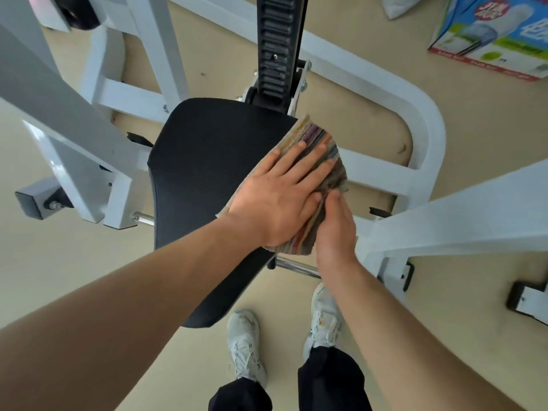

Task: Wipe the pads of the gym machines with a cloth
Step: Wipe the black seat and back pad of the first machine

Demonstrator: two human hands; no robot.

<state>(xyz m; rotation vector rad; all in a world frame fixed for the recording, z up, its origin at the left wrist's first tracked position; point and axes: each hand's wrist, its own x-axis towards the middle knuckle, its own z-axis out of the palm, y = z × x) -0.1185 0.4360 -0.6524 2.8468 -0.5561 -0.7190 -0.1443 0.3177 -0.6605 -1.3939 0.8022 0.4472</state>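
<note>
A black padded seat (201, 161) of a white gym machine fills the middle of the view. A striped multicoloured cloth (320, 143) lies folded over the seat's right edge. My left hand (278, 197) presses flat on the cloth with fingers spread. My right hand (335, 229) grips the cloth's right side from below the seat edge, fingers curled into the fabric. The lower part of the seat is hidden under my left forearm.
White steel frame bars (427, 137) surround the seat on the left, right and behind. A black toothed adjustment post (277, 46) rises behind the seat. A colourful cardboard box (501, 34) lies on the beige floor at top right. My white shoes (246, 345) stand below.
</note>
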